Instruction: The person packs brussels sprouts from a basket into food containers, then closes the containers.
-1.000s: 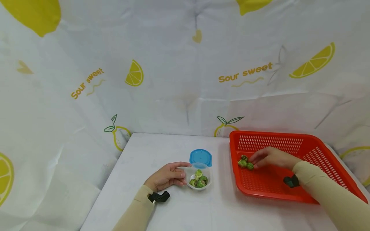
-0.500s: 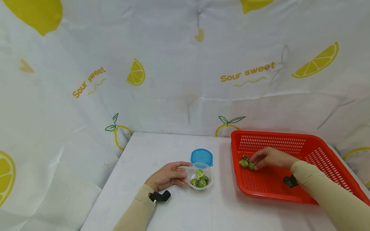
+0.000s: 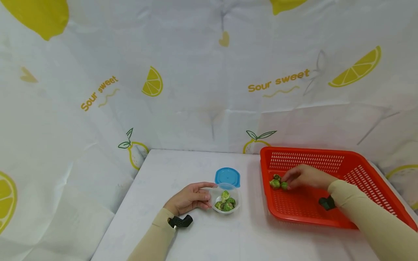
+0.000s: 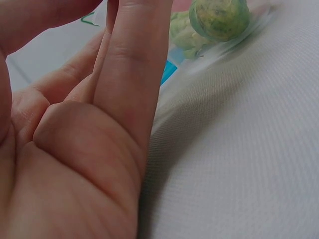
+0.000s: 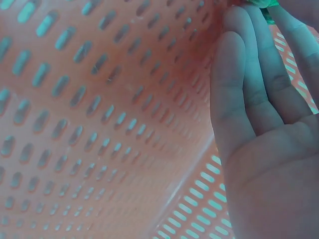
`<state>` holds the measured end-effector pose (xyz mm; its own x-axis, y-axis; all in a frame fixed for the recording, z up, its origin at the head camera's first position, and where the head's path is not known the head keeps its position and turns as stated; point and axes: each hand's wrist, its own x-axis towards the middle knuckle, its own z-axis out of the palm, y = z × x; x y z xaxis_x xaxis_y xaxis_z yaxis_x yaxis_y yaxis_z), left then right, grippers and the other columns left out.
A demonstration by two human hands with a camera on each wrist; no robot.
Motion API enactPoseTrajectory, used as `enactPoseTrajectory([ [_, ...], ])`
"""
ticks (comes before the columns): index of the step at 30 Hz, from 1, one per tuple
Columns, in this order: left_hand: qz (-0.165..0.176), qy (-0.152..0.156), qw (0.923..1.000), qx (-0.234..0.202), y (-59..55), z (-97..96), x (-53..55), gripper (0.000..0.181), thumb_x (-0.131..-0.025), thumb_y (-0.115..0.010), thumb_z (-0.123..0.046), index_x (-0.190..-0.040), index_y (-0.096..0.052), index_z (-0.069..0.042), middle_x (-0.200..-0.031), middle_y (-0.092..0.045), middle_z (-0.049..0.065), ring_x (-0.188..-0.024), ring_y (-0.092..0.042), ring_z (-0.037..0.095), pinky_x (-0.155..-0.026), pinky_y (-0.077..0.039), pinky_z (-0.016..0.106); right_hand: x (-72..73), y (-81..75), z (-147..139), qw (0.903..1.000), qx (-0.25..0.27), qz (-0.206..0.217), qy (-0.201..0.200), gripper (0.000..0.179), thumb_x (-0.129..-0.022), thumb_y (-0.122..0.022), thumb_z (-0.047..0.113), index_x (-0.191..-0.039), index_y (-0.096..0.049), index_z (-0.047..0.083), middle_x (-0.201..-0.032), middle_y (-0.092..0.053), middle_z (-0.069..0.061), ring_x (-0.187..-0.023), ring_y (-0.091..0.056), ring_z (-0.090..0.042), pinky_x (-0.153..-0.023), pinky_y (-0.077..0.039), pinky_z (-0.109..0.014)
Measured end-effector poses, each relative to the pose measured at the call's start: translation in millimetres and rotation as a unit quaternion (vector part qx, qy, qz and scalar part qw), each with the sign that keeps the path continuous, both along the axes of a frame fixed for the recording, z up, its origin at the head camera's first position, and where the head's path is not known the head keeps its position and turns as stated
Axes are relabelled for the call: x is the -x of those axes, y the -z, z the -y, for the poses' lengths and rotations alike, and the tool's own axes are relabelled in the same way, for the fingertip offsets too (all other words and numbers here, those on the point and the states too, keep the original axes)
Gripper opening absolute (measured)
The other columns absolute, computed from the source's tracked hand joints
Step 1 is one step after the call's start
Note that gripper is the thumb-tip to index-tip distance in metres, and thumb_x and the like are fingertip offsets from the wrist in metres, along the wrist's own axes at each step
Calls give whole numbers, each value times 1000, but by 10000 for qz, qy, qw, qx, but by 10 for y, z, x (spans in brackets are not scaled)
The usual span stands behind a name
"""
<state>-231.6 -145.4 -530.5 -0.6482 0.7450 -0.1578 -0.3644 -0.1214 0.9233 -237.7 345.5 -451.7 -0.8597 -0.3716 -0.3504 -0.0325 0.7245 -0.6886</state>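
My left hand holds the left side of a small clear plastic container on the table. Several Brussels sprouts lie inside it. In the left wrist view, one Brussels sprout shows past the fingers of my left hand. Over at the right, my right hand reaches into a red plastic basket and pinches a Brussels sprout at its fingertips. Two more sprouts sit against it by the basket's left wall. The right wrist view shows only a green sliver of sprout.
A blue lid lies flat on the white table just behind the container. The basket's slotted walls rise around my right hand. Behind the table hangs a white cloth printed with lemons.
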Motion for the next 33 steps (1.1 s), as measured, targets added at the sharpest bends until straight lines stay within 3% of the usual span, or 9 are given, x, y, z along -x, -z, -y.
enactPoseTrajectory([
  [6, 34, -15, 10000, 60, 15, -6, -3, 55, -108, -60, 1, -161, -47, -4, -98, -80, 5, -88, -81, 15, -83, -68, 28, -51, -116, -72, 9996, 28, -281, 67, 27, -99, -79, 20, -123, -81, 10, -115, -80, -5, -105, -70, -20, -87, -61, -28],
  [13, -10, -87, 9999, 111, 20, 1, 9, 56, -107, -62, 0, -161, -47, -4, -97, -79, 3, -87, -81, 16, -84, -68, 28, -166, -302, -110, 9975, -220, -609, 282, 33, -102, -75, 33, -132, -78, 20, -127, -79, -1, -123, -65, -26, -97, -60, -41],
  [20, -47, -49, 10000, 38, 31, -11, 15, 54, -108, -58, 3, -161, -46, -4, -97, -79, 4, -88, -81, 16, -84, -68, 28, -293, -358, -122, 9958, -234, -745, 488, 35, -100, -77, 38, -132, -79, 22, -122, -80, 1, -115, -70, -20, -95, -58, -35],
  [25, -30, -21, 10000, -62, 21, -12, 6, 56, -107, -60, 2, -161, -46, -3, -98, -79, 5, -89, -82, 17, -84, -68, 29, -335, -383, -141, 9931, -351, -825, 750, 38, -101, -76, 39, -135, -77, 21, -123, -80, 0, -116, -69, -22, -95, -59, -40],
  [29, -17, -8, 10000, -83, 17, -13, 3, 57, -107, -62, 1, -161, -45, -3, -98, -79, 5, -89, -81, 17, -84, -68, 29, -400, -463, -89, 9920, -287, -833, 909, 40, -102, -75, 42, -138, -76, 22, -126, -80, -1, -120, -68, -24, -97, -60, -46],
  [33, -7, -24, 10000, -72, 7, -10, -1, 57, -106, -63, 0, -161, -46, -3, -98, -79, 5, -89, -81, 17, -84, -68, 29, -479, -565, 27, 9907, -91, -875, 1037, 39, -102, -75, 41, -137, -76, 22, -128, -79, -3, -119, -69, -24, -97, -59, -41],
])
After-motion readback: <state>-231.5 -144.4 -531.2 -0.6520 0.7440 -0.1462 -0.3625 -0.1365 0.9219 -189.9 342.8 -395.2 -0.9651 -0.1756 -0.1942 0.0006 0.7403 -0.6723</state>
